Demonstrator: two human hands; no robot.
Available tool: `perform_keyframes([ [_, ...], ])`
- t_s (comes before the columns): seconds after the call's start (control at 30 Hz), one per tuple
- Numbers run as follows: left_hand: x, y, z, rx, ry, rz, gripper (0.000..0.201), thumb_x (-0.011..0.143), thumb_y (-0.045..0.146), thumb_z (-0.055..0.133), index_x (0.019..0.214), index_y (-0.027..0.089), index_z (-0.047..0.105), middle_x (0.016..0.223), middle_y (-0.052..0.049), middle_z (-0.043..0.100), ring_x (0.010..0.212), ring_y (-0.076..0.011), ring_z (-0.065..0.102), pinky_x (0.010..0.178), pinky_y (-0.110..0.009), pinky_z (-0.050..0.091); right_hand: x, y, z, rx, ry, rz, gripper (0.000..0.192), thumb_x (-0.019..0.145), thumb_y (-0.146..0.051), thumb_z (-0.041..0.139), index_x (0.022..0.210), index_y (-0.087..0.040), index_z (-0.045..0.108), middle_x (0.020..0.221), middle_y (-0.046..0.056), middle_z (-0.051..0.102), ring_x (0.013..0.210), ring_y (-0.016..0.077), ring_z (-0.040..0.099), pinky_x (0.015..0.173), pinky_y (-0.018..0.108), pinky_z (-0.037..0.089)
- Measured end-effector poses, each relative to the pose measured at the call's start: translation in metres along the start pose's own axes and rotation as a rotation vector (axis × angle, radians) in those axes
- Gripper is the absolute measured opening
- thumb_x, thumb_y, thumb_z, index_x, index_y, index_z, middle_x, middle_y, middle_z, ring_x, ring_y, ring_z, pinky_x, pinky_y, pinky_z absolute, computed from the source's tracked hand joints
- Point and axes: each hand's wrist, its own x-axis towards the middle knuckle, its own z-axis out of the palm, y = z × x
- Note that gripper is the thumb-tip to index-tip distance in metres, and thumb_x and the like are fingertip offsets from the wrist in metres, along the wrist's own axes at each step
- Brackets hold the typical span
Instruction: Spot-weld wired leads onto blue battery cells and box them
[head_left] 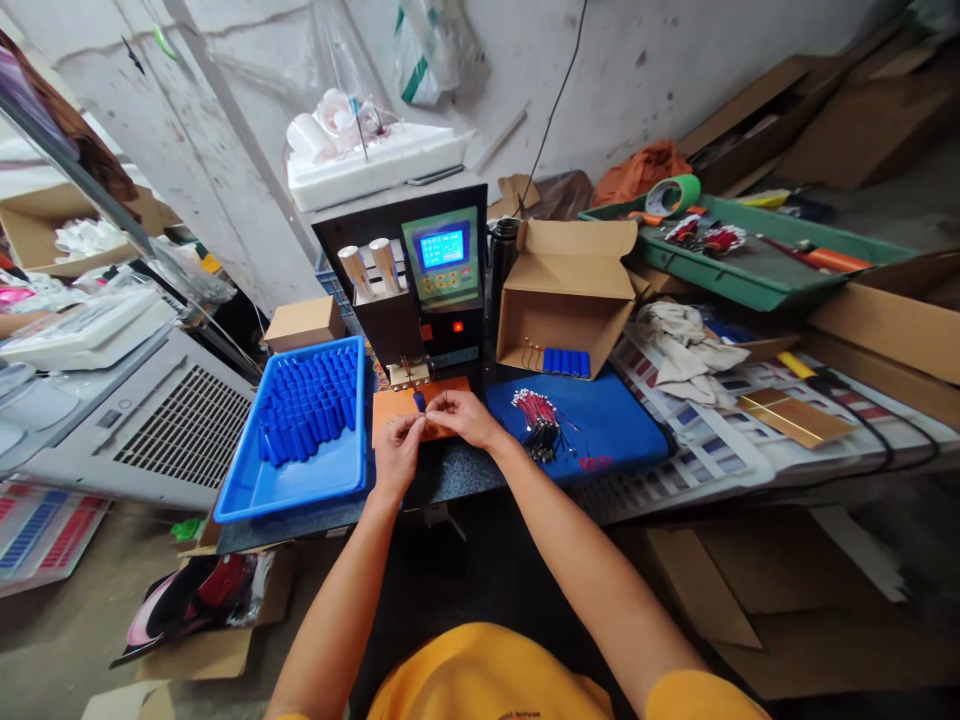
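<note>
Recorded black machine [390, 325] with lit screen [442, 248] at back edge of dark tabletop [459, 472]. Noted blue tray [324, 472] of blue cylinders [309, 405] at left edge, blue mat [619, 420] toward right, orange board [385, 405] between. Saw left hand [400, 455] and right hand [460, 415] close together, each with fingertips pinched. Logged wire bunch [541, 425] toward mat's left edge. Located dark-blue piece [419, 401] over board, just beyond fingertips; could not tell whether clamped by either hand.
</note>
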Motion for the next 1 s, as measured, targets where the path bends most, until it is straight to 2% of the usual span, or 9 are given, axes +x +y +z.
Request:
perform_keyframes([
  [0.1, 0.000, -0.001, 0.001, -0.008, -0.011, -0.022, 0.029, 0.081, 0.043, 0.066, 0.082, 0.016, 0.074, 0.078, -0.005, 0.073, 0.074, -0.0186, 0.068, 0.073, -0.030, 0.053, 0.001, 0.004, 0.001, 0.016, 0.011, -0.001, 0.033, 0.066, -0.045, 0.076, 0.073, -0.016, 0.063, 0.064, 0.000, 0.063, 0.057, 0.0114, 0.055, 0.054, 0.022, 0.042],
  [0.2, -0.001, -0.004, -0.006, 0.005, 0.006, -0.004, 0.030, 0.085, 0.042, 0.061, 0.088, 0.015, 0.073, 0.081, -0.006, 0.072, 0.076, -0.0182, 0.067, 0.075, -0.030, 0.053, 0.002, 0.006, 0.002, 0.003, 0.049, 0.003, 0.031, 0.066, -0.044, 0.075, 0.071, -0.016, 0.061, 0.059, -0.002, 0.059, 0.051, 0.0092, 0.049, 0.049, 0.021, 0.037],
  [0.33, 0.000, -0.009, -0.018, 0.144, 0.081, 0.204, 0.021, 0.088, 0.032, 0.058, 0.094, 0.017, 0.071, 0.100, -0.009, 0.068, 0.098, -0.0202, 0.066, 0.089, -0.034, 0.053, 0.002, 0.006, 0.001, 0.028, 0.077, 0.007, 0.029, 0.066, -0.042, 0.073, 0.069, -0.018, 0.058, 0.053, -0.005, 0.052, 0.046, 0.0082, 0.042, 0.045, 0.021, 0.033],
  [0.43, 0.005, -0.016, -0.022, 0.267, -0.087, 0.359, 0.023, 0.085, 0.023, 0.058, 0.104, 0.019, 0.071, 0.128, -0.012, 0.060, 0.121, -0.0238, 0.057, 0.104, -0.040, 0.047, 0.002, 0.004, 0.001, 0.041, 0.084, 0.011, 0.028, 0.066, -0.041, 0.072, 0.068, -0.018, 0.057, 0.051, -0.006, 0.050, 0.044, 0.0079, 0.041, 0.044, 0.020, 0.032],
  [0.5, 0.009, -0.022, -0.021, 0.313, -0.217, 0.382, 0.031, 0.085, 0.020, 0.058, 0.115, 0.021, 0.068, 0.136, -0.012, 0.056, 0.124, -0.0247, 0.056, 0.105, -0.042, 0.047, 0.001, 0.002, 0.001, 0.038, 0.104, 0.015, 0.026, 0.068, -0.041, 0.069, 0.067, -0.018, 0.056, 0.050, -0.006, 0.049, 0.043, 0.0074, 0.039, 0.043, 0.020, 0.030],
  [0.57, 0.013, -0.026, -0.020, 0.344, -0.270, 0.373, 0.035, 0.086, 0.019, 0.058, 0.120, 0.021, 0.066, 0.132, -0.013, 0.059, 0.119, -0.0244, 0.059, 0.101, -0.043, 0.050, 0.001, 0.001, 0.001, 0.037, 0.128, 0.015, 0.024, 0.069, -0.040, 0.066, 0.066, -0.018, 0.056, 0.049, -0.006, 0.049, 0.042, 0.0071, 0.038, 0.042, 0.019, 0.029],
  [0.77, 0.019, -0.029, -0.014, 0.303, -0.276, 0.364, 0.037, 0.084, 0.020, 0.060, 0.121, 0.021, 0.063, 0.114, -0.010, 0.067, 0.105, -0.0219, 0.064, 0.094, -0.039, 0.052, 0.000, 0.000, -0.001, 0.076, 0.193, 0.027, 0.022, 0.067, -0.039, 0.064, 0.069, -0.018, 0.057, 0.049, -0.006, 0.051, 0.041, 0.0069, 0.039, 0.040, 0.018, 0.029],
  [0.9, 0.018, -0.028, -0.012, 0.194, -0.280, 0.260, 0.035, 0.088, 0.025, 0.057, 0.122, 0.020, 0.062, 0.100, -0.009, 0.069, 0.084, -0.0178, 0.066, 0.077, -0.031, 0.054, 0.001, 0.001, -0.001, 0.090, 0.214, 0.034, 0.025, 0.068, -0.042, 0.064, 0.068, -0.018, 0.057, 0.049, -0.005, 0.052, 0.041, 0.0066, 0.040, 0.039, 0.018, 0.028],
  [1.0, 0.021, -0.025, -0.010, 0.130, -0.221, 0.195, 0.029, 0.090, 0.030, 0.056, 0.116, 0.018, 0.063, 0.095, -0.007, 0.069, 0.076, -0.0159, 0.065, 0.071, -0.028, 0.053, 0.002, 0.002, 0.000, 0.074, 0.233, 0.027, 0.029, 0.069, -0.045, 0.064, 0.064, -0.018, 0.056, 0.048, -0.005, 0.051, 0.040, 0.0063, 0.040, 0.039, 0.017, 0.027],
])
